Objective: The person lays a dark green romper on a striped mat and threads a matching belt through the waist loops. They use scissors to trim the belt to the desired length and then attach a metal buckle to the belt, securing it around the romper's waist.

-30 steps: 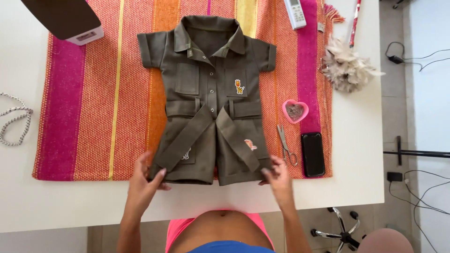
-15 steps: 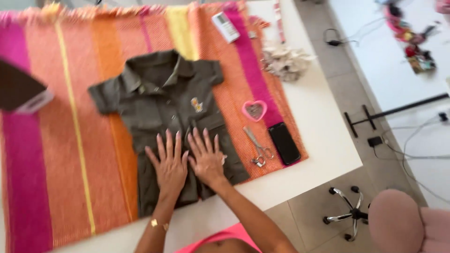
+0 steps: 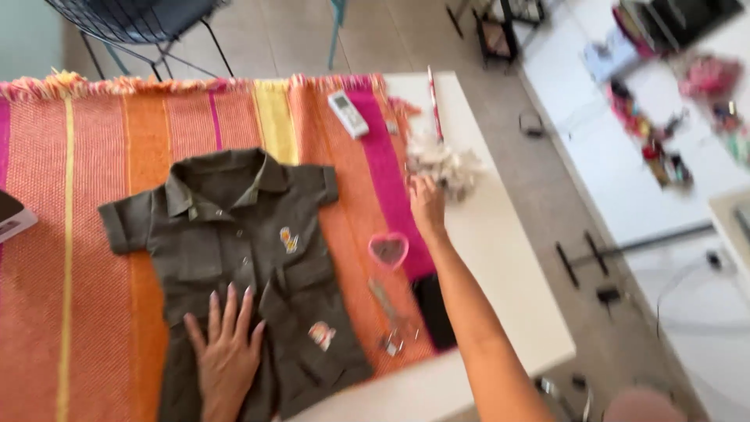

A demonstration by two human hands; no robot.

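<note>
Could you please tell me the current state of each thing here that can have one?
Left hand: open, flat on the olive shirt.
Right hand: reaching out beside the white fluffy duster, grip unclear.
Olive shirt: spread flat on the striped cloth, buttoned.
Scissors: lying on the cloth, blurred.
Black phone: lying flat, screen dark.
White remote: lying on the cloth.

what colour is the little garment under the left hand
Olive green garment, with small colourful patches; head view.

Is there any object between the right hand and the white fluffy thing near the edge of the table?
Nothing visible stands between them. The right hand is already at the white fluffy thing, fingers at its lower edge. The pink heart-shaped dish lies behind the hand, under the wrist side. The left hand rests flat on the olive garment.
</note>
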